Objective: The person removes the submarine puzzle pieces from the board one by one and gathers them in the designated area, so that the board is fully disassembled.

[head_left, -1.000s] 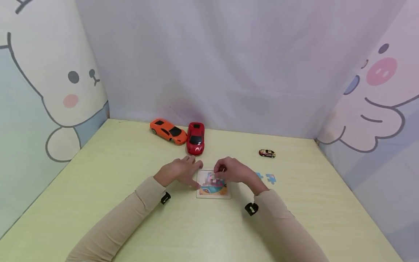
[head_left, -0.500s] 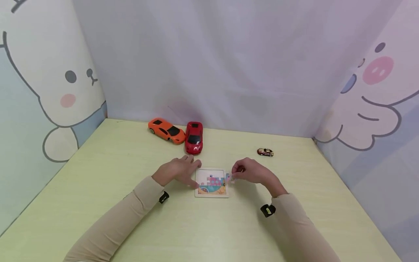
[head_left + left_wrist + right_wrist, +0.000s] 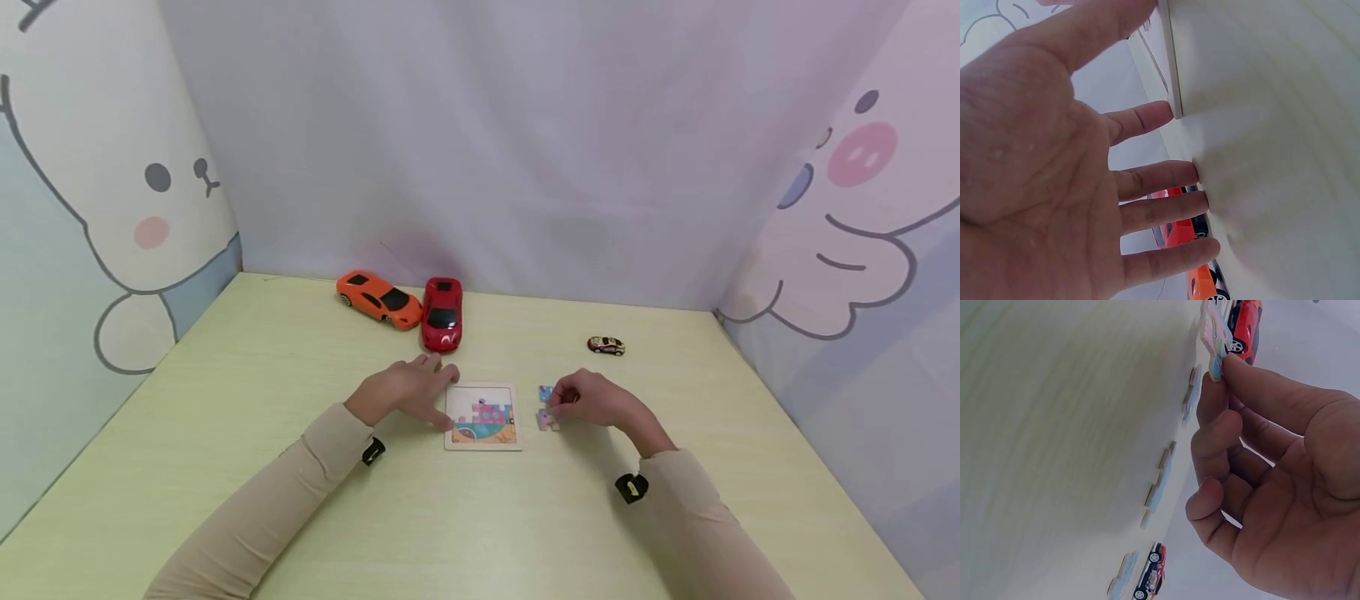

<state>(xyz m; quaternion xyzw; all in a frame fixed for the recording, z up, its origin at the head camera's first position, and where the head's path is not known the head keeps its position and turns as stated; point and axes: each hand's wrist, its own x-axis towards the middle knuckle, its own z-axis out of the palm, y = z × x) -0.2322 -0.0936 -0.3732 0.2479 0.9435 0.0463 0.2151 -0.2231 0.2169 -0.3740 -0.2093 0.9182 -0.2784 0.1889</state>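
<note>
In the head view, a square puzzle tray [image 3: 482, 447] holds a partly filled pink, teal and orange picture; its upper left shows white. My left hand [image 3: 405, 390] spreads its fingers at the tray's left side. Thumb and index finger touch the tray edge [image 3: 1173, 75] in the left wrist view. Right of the tray, my right hand [image 3: 596, 398] pinches a pink and blue puzzle piece [image 3: 1213, 334] between thumb and index finger, tilted above the table. Another puzzle piece [image 3: 545, 392] lies just behind it. More loose pieces [image 3: 1159, 487] lie beneath and beside the right hand.
Behind the left hand stand an orange toy car [image 3: 378, 300] and a red toy car [image 3: 442, 315], side by side. A small patterned toy car [image 3: 606, 345] sits at the back right. A pale curtain [image 3: 480, 150] closes off the table's far edge.
My right hand has moved right, from over the tray to beside it, carrying the puzzle piece. The left hand has kept its place at the tray's edge. The camera view has shifted slightly.
</note>
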